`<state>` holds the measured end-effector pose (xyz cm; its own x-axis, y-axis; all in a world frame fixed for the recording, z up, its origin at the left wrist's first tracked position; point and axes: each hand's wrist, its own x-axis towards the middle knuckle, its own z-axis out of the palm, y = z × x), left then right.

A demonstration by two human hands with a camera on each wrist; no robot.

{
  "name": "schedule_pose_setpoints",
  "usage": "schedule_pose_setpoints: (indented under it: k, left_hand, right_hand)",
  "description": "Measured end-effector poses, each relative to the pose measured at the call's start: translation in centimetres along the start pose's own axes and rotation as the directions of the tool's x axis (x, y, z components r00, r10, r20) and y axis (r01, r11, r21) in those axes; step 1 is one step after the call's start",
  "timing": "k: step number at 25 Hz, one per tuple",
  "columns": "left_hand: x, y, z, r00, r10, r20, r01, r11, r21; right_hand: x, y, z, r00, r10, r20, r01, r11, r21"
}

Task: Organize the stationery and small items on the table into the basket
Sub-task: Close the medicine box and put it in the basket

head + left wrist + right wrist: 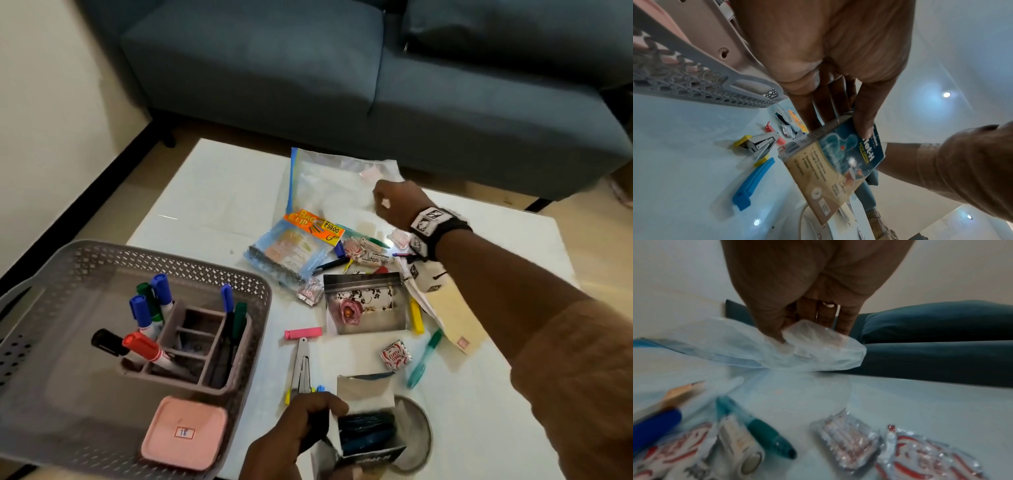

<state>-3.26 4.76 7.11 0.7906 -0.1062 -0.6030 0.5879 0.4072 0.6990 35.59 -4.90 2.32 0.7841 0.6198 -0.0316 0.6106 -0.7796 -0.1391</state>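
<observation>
Head view: two blue markers [161, 287] upright.

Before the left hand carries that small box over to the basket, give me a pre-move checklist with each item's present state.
1. Left hand grip on the box: thumb and fingers clamp it; ok.
2. Box closed: top flap stands open in the head view; not ok.
3. Free floor in the basket between organiser and pink lid: ok.
4. Right hand clear of the path: far side, pinching the plastic bag; ok.
5. Stapler beside the left hand, apart from the box: ok.
6. Box contents secure: cannot tell.
</observation>
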Motion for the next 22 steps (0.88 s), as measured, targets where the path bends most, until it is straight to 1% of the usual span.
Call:
schedule_pose_setpoints:
  k: [1,2,3,4,5,6,7,8,9,11,13,17,19,22]
  left_hand:
    - [-0.7,-0.4,-0.1,1.0,0.031,0.001,-0.031,0.994,0.107]
    - [-1.1,-1.0,-0.3,0.997,0.078,0.007,-0.078,0.983,0.166]
    - [-1.1,-1.7,-0.3,0.992,0.115,-0.052,-0.099,0.965,0.241]
    - [-1.5,-2.4,0.1,0.96,0.249,-0.127,-0.188,0.911,0.367]
    - [-2.2,-3.1,0.3,0.909,0.386,-0.158,-0.288,0.855,0.432]
    - [-2.5,-3.4,0.4,0.867,0.472,-0.161,-0.351,0.807,0.475]
    - [-2.6,-3.8,0.5,0.83,0.529,-0.177,-0.386,0.774,0.501]
    - [-2.9,-3.9,0.5,0.806,0.56,-0.189,-0.406,0.757,0.511]
    - [-2.8,-3.9,0.5,0.786,0.583,-0.207,-0.423,0.751,0.507]
    - [-3.4,-4.2,0.1,0.775,0.58,-0.25,-0.431,0.775,0.462]
    - [-3.9,-4.6,-0.1,0.764,0.585,-0.272,-0.431,0.776,0.46]
    - [-4.6,-5.1,-0.2,0.73,0.623,-0.28,-0.467,0.755,0.461]
    - [-4.9,-5.2,0.0,0.719,0.639,-0.275,-0.492,0.747,0.448]
    - [-4.7,-5.4,0.0,0.704,0.658,-0.269,-0.515,0.732,0.446]
  right_hand:
    - [-1.0,0.6,-1.3,0.998,0.026,-0.051,-0.023,0.998,0.063]
    - [-2.1,1.3,-2.5,0.994,0.044,-0.098,-0.033,0.993,0.113]
    - [-3.7,1.7,-3.7,0.99,0.067,-0.123,-0.05,0.989,0.139]
    - [-5.5,2.2,-4.7,0.986,0.087,-0.14,-0.063,0.984,0.167]
    - [-7.6,2.3,-5.7,0.983,0.11,-0.147,-0.084,0.981,0.174]
    - [-9.5,2.5,-6.2,0.981,0.12,-0.152,-0.092,0.98,0.177]
    - [-12.1,2.6,-6.5,0.978,0.136,-0.155,-0.108,0.979,0.175]
    - [-14.6,2.8,-6.3,0.976,0.147,-0.162,-0.118,0.977,0.179]
    - [-17.3,2.8,-6.2,0.972,0.174,-0.159,-0.145,0.973,0.178]
    - [-22.2,2.7,-5.3,0.958,0.244,-0.149,-0.217,0.96,0.177]
    - [-26.5,2.6,-4.0,0.941,0.317,-0.123,-0.297,0.942,0.155]
    - [-32.8,1.7,-1.9,0.906,0.423,0.002,-0.422,0.903,0.085]
    - [-34.8,0.8,-0.5,0.898,0.43,0.094,-0.433,0.901,0.025]
    - [-36.3,-0.8,1.2,0.884,0.4,0.242,-0.408,0.913,-0.018]
